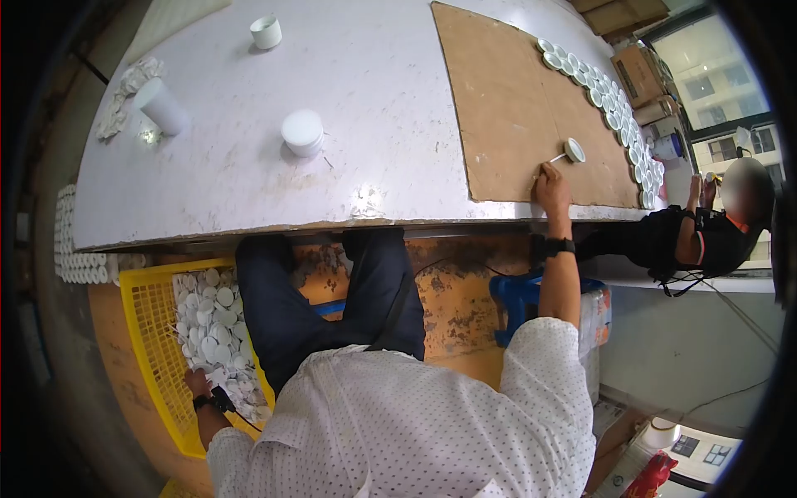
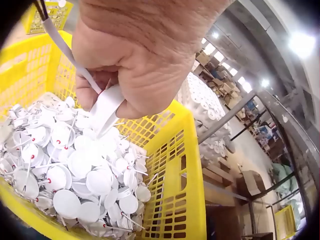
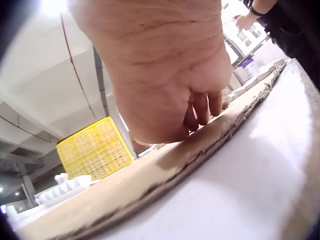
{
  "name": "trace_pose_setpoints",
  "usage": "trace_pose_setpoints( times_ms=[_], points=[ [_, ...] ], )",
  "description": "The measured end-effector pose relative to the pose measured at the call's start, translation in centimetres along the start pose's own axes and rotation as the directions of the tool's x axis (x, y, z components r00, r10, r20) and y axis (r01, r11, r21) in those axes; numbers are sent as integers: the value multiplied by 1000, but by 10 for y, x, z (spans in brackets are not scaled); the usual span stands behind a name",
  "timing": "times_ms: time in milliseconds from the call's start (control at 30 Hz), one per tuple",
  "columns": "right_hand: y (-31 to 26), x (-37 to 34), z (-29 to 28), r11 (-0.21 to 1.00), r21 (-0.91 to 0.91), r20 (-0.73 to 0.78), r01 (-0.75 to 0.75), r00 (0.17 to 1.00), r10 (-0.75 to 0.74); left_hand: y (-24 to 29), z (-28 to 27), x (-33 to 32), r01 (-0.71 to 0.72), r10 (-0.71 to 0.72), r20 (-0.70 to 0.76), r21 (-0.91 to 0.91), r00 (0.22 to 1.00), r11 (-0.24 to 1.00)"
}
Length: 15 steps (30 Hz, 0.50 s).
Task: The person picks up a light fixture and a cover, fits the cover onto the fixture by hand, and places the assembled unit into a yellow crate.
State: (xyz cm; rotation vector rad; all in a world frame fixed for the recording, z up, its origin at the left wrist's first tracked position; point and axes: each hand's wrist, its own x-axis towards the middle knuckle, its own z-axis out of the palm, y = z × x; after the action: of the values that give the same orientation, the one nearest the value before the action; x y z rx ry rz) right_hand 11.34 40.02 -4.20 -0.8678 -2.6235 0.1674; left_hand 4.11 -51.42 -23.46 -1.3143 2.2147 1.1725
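Note:
My left hand [image 1: 198, 382] is low over a yellow plastic crate [image 2: 197, 175] full of white discs with thin stems [image 2: 65, 170], some with small red spots. Its fingers pinch a smooth white disc [image 2: 106, 110], seen nearly edge-on, just above the pile. On the table, my right hand [image 1: 553, 192] reaches over the near edge of a brown cardboard sheet [image 1: 506, 108]. Thumb and fingers hold the thin stem of a round white cap [image 1: 574, 149], which is tilted with its rimmed side showing. In the right wrist view the hand itself hides the cap.
Rows of white caps [image 1: 614, 108] line the cardboard's far right side. A white cylinder [image 1: 162, 106], a lidded white tub [image 1: 302, 133] and a white cup [image 1: 266, 31] stand on the table [image 1: 382, 83]. Beyond its right end is another person [image 1: 714, 232]. A blue stool [image 1: 519, 303] is below.

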Motion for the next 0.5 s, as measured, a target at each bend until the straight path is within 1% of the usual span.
trace_pose_setpoints(
  times_ms=[67,133,167,200,233,267,300,333,367,400,433,467,500],
  points=[
    [-27,-20,-3,1000,10,-19,22,1000,-21,-3,10,11,35,-37,29,59,999,998],
    [-57,-36,-8,989,108,-77,98,993,-90,8,20,4,35,-36,7,59,999,998],
    [-63,-44,-4,981,107,-99,161,984,-151,7,23,6,-2,0,21,85,1000,996],
    [-74,-52,-6,979,109,-96,172,982,-162,2,25,7,-37,33,35,112,999,993],
    [-88,-58,-11,971,150,-73,186,982,-176,-5,25,9,-28,25,30,103,999,994],
    [-101,-65,-14,962,192,-50,196,980,-190,-13,25,15,-81,79,22,123,997,989],
    [-110,-71,-15,951,260,-50,169,986,-162,-19,26,21,-134,134,15,147,991,980],
    [-113,-72,-14,949,262,-48,175,984,-169,-26,29,32,-188,189,11,171,982,967],
    [-116,-72,-14,960,277,-21,43,999,-39,-74,29,102,-288,312,-18,338,950,896],
    [-117,-72,-13,953,287,6,-91,996,93,-73,27,92,-286,310,-20,335,951,898],
    [-117,-70,-12,953,289,5,-88,996,90,-66,25,72,-335,365,2,403,931,852],
    [-113,-64,-11,952,294,-109,-88,986,125,-59,24,60,-383,419,27,465,908,799],
    [-108,-55,-8,949,304,-224,-84,962,157,-58,26,59,-384,423,18,458,906,802]
  ],
)
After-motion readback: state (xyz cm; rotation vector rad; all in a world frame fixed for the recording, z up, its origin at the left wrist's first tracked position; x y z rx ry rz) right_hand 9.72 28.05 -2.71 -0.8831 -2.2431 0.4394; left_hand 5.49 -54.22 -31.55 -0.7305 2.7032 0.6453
